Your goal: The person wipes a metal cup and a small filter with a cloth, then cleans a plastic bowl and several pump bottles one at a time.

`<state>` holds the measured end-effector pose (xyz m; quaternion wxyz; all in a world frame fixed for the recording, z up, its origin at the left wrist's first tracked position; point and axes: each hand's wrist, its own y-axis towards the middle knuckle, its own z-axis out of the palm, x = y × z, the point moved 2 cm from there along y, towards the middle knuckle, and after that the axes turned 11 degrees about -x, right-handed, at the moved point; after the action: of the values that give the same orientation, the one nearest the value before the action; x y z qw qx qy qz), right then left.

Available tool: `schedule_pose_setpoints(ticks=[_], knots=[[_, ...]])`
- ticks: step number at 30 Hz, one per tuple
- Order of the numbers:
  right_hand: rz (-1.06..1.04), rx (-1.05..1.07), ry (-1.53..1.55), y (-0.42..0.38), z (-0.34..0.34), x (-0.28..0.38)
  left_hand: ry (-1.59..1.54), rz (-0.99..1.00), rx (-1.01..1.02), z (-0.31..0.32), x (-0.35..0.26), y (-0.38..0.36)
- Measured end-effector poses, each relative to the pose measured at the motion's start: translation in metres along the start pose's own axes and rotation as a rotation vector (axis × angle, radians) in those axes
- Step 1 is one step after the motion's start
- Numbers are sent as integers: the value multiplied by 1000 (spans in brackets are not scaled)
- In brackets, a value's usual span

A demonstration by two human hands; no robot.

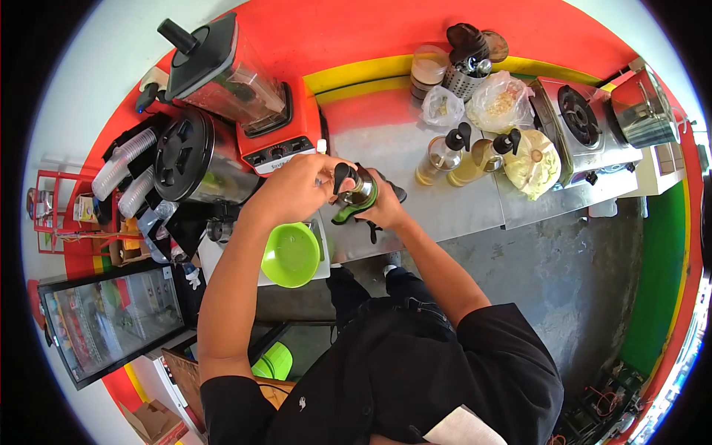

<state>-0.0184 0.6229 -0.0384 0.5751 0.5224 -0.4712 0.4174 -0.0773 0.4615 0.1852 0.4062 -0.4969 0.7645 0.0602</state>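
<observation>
Over the near edge of the steel counter, my right hand [384,204] is wrapped around the body of a clear dispenser bottle [362,196]. A green and black cloth [345,214] lies against and beneath it. My left hand [315,180] has its fingers closed on the bottle's black top [343,176]. Two similar bottles with black pump tops, a left one [440,157] and a right one [475,163], stand on the counter with yellowish liquid inside. Below my left forearm sits a bright green bowl [291,256].
A red blender [278,141] and a large black-lidded container [189,156] stand left. Rightward are a cabbage [532,167], plastic bags of food [500,102], a utensil holder [465,80], a gas stove [580,119] and a steel pot [642,111]. A glass-door fridge [111,315] is lower left.
</observation>
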Motion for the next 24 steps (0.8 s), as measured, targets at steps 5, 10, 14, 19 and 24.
schedule_pose_setpoints(ticks=[5, 10, 14, 19, 24], knots=[[89, 37, -125, -1, -4, 0, 27, 6, -17, 1, -5, -1], [27, -8, 8, 18, 4, 84, 94, -24, -41, 8, -2, -6], [-86, -52, -90, 29, 14, 97, 94, 111, -184, 8, 0, -8], [58, 32, -396, 46, 18, 110, 250, 217, -267, 8, -8, -10], [13, 170, -210, 61, 6, 95, 338, 196, -254, 2, -13, -1]])
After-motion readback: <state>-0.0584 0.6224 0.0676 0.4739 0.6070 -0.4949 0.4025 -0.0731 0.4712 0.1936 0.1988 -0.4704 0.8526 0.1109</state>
